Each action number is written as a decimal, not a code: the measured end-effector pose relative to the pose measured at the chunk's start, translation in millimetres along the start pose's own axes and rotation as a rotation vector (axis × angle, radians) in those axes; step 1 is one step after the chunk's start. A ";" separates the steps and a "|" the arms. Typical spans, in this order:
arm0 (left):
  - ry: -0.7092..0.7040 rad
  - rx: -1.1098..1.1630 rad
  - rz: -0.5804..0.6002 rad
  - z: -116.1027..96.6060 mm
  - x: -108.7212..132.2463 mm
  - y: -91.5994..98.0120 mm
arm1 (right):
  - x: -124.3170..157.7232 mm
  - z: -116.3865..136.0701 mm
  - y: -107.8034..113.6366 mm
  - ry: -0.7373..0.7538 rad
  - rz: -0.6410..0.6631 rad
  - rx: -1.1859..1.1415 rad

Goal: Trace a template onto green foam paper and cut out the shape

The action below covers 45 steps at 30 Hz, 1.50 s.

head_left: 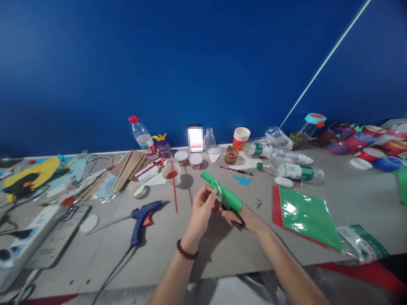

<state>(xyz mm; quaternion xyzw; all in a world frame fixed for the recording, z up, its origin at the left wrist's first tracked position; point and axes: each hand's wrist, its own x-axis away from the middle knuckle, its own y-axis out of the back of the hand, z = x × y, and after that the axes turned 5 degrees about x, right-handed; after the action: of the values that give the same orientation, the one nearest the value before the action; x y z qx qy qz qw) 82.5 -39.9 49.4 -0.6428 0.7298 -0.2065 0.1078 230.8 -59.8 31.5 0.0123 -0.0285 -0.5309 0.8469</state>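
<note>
My right hand is closed around the black handles of a pair of scissors. Their blades lie against a curled green sheet, which looks like craft foam or paper. With thumb and fingers pinched together, my left hand holds the near edge of that sheet beside the blades. Part of my right hand is hidden behind the sheet. Just beyond, a blue crown-shaped cutout and a black pen lie on the grey table.
A blue glue gun with its cord lies left of my hands. Behind it a paper cup of dark liquid stands near a red stick. Plastic bottles and a packet of green sheets lie to the right. A power strip sits far left.
</note>
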 end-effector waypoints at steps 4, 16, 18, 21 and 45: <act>0.009 0.043 0.012 -0.6 -0.1 0.3 | 1.6 3.2 0.1 -0.014 -0.002 0.024; 0.035 0.189 0.028 2.4 -5.5 5.6 | 0.9 -5.6 1.2 -0.028 0.016 0.032; 0.011 0.179 0.011 2.4 -6.2 5.4 | 0.9 -3.6 0.0 -0.040 0.011 0.022; -0.017 0.172 -0.012 2.4 -6.5 5.2 | 1.0 -2.1 -1.4 -0.069 -0.021 0.011; -0.080 0.124 -0.037 6.4 -1.9 1.7 | 1.3 -11.1 -1.5 -0.207 0.043 -0.122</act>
<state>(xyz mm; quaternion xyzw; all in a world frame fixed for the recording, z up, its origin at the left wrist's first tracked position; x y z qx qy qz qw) 83.9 -38.9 42.8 -0.6561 0.6987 -0.2273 0.1725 230.6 -61.8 20.4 -0.0946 -0.0837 -0.5117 0.8498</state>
